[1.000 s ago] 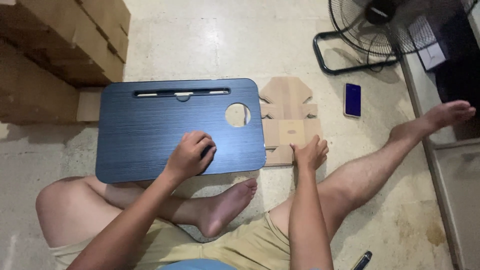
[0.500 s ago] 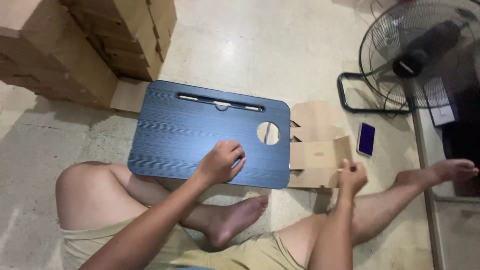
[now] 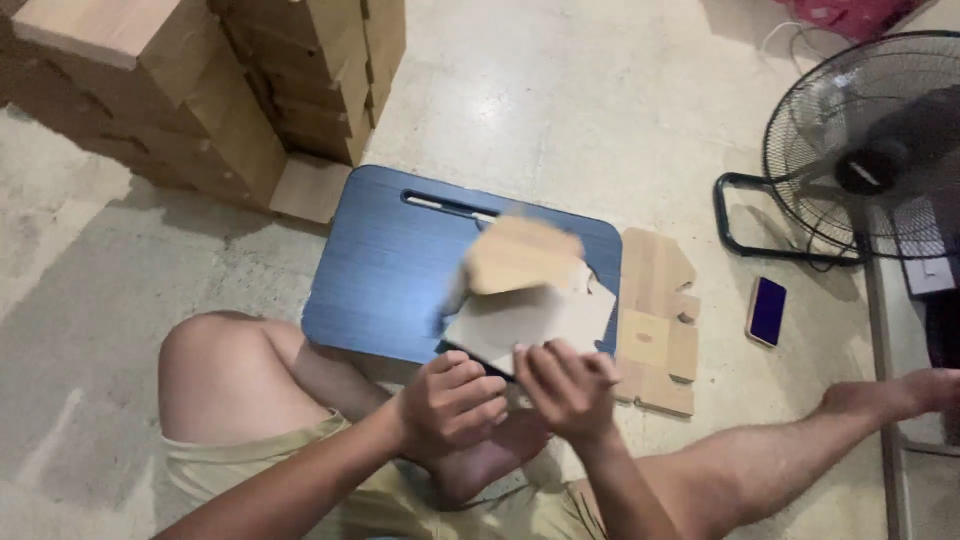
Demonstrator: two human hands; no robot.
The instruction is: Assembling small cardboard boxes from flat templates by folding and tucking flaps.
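A stack of cardboard boxes is noted at the upper left, and a floor fan at the right. A dark blue lap tray lies on the concrete floor. Flat cardboard blanks rest just beside its right edge, with a phone further right. A die-cut cardboard sheet, motion-blurred, is grasped above the tray by the left hand and right hand, both clenched on its near edge.
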